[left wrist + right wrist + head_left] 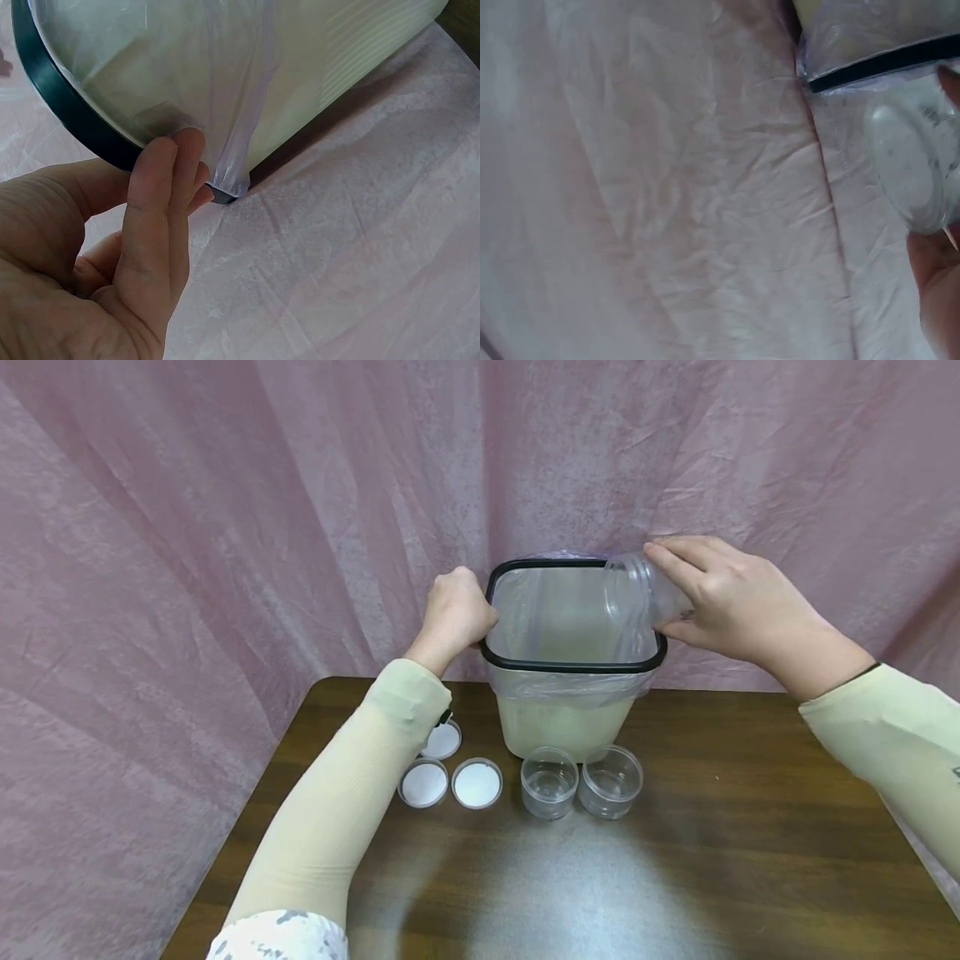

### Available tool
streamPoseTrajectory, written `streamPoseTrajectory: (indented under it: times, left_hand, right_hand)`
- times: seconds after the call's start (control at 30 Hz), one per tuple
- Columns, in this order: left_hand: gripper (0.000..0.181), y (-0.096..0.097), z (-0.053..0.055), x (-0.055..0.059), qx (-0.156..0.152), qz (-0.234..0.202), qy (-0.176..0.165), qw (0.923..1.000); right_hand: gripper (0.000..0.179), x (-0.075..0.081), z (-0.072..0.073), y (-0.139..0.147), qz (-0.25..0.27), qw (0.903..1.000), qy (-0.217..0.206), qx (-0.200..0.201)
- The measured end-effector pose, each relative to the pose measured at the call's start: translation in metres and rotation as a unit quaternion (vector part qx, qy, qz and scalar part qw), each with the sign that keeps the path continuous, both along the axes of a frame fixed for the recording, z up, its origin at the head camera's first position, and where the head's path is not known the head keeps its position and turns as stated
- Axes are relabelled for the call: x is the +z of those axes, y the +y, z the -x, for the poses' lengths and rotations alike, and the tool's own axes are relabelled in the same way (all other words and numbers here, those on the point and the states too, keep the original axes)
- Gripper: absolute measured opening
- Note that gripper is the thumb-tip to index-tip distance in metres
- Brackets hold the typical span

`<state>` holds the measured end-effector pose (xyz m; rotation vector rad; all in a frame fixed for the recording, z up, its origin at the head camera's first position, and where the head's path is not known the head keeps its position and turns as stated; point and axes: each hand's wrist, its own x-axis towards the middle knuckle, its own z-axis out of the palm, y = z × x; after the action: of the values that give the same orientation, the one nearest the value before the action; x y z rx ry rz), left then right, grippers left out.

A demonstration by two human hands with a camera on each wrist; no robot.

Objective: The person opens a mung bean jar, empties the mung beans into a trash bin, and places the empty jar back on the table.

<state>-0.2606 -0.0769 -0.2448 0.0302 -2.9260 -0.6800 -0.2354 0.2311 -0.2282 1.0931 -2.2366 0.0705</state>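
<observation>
A pale yellow trash bin (562, 718) with a black rim stands at the back of the table, lined with a clear plastic bag (577, 685). My left hand (455, 610) grips its left rim; in the left wrist view the fingers (154, 202) lie against the bagged outer wall. With my right hand (731, 593) I hold a clear plastic jar (663, 597), tipped sideways over the bin's right rim, its mouth facing inward. The jar's round base (907, 165) shows in the right wrist view. No contents can be made out inside the bin.
Two clear open jars, a left one (550, 785) and a right one (611, 783), stand before the bin. Three round white-faced lids (477, 784) lie to their left, one partly behind my left sleeve. A pink curtain (360, 485) hangs behind the brown table (750, 860).
</observation>
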Motion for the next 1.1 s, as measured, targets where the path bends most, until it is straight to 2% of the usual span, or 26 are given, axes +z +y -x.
streamPoseTrajectory:
  times: [0.13, 0.27, 0.33, 0.5, 0.6, 0.8, 0.93, 1.1]
  left_hand:
    - [0.006, -0.001, 0.001, 0.0, 0.005, -0.003, -0.004, 1.0]
    - [0.005, -0.002, 0.002, 0.0, 0.01, 0.0, -0.007, 0.9999]
    - [0.005, -0.002, 0.002, 0.0, 0.007, 0.002, -0.006, 1.0]
    - [0.006, -0.002, 0.002, -0.002, 0.0, 0.004, -0.002, 1.0]
    - [0.007, -0.003, 0.001, -0.002, -0.001, -0.001, -0.002, 1.0]
    - [0.009, -0.004, 0.001, -0.005, 0.004, -0.01, 0.0, 0.9999]
    - [0.011, -0.005, 0.001, -0.006, 0.001, -0.009, -0.001, 1.0]
    - [0.01, -0.006, 0.001, -0.006, 0.002, -0.008, 0.002, 1.0]
  right_hand:
    - [0.093, -0.001, -0.003, 0.007, 0.062, 0.9952, -0.057, -0.05]
    - [0.096, -0.001, -0.007, 0.013, 0.117, 0.9831, -0.102, -0.096]
    - [0.097, -0.002, -0.009, 0.016, 0.148, 0.976, -0.11, -0.115]
    - [0.094, -0.011, -0.015, 0.025, 0.229, 0.9588, -0.092, -0.14]
    - [0.089, -0.019, -0.02, 0.03, 0.278, 0.943, -0.091, -0.159]
    - [0.078, -0.035, -0.031, 0.043, 0.361, 0.9013, -0.137, -0.197]
    - [0.077, -0.05, -0.041, 0.051, 0.391, 0.8742, -0.175, -0.229]
    - [0.076, -0.072, -0.052, 0.061, 0.405, 0.85, -0.223, -0.253]
